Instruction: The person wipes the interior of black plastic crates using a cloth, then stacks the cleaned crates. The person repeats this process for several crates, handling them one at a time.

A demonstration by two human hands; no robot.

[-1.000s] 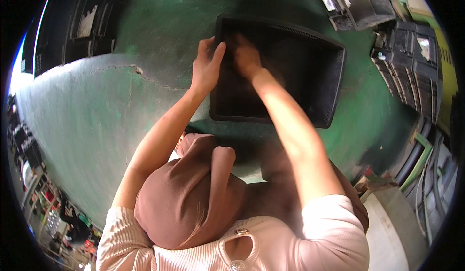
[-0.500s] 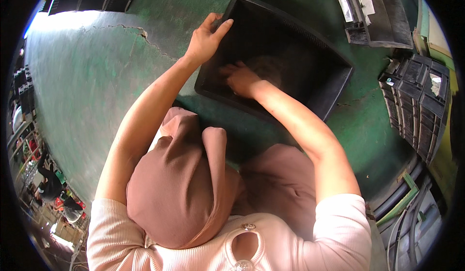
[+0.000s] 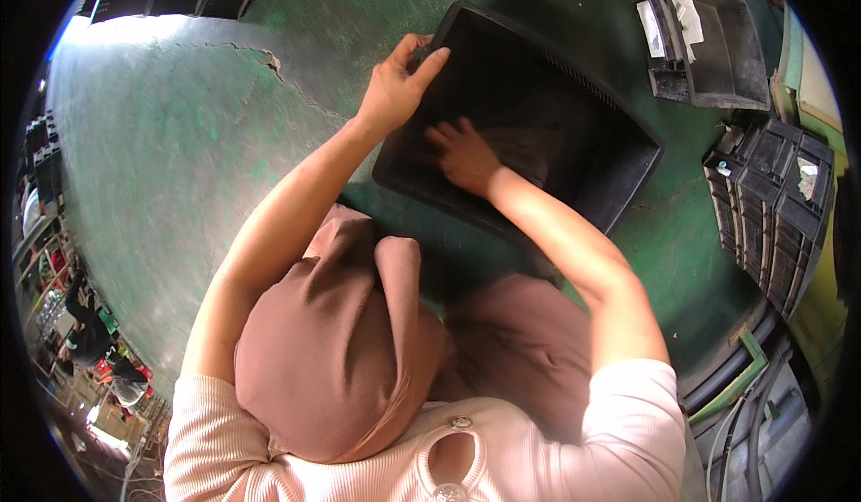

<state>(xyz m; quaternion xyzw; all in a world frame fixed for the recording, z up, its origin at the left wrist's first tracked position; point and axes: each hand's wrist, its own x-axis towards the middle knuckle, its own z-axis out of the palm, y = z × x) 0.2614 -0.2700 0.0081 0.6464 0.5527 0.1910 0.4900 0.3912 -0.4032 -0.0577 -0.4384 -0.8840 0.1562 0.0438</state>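
Strong daylight falls from the upper left, glaring almost white on the green floor (image 3: pixel 152 143) there, while the right side lies dimmer. The black tray (image 3: pixel 538 134) is dark inside, its detail murky. Fisheye bending curves the edges into a black rim; focus is fairly sharp centrally.

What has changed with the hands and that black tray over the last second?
The right hand slid from the black crate's far rim down onto its inside floor, palm flat. The crate now sits turned at an angle in the picture, though the head camera shifted too. The left hand keeps gripping the crate's left corner rim. The crate stays on the green floor.
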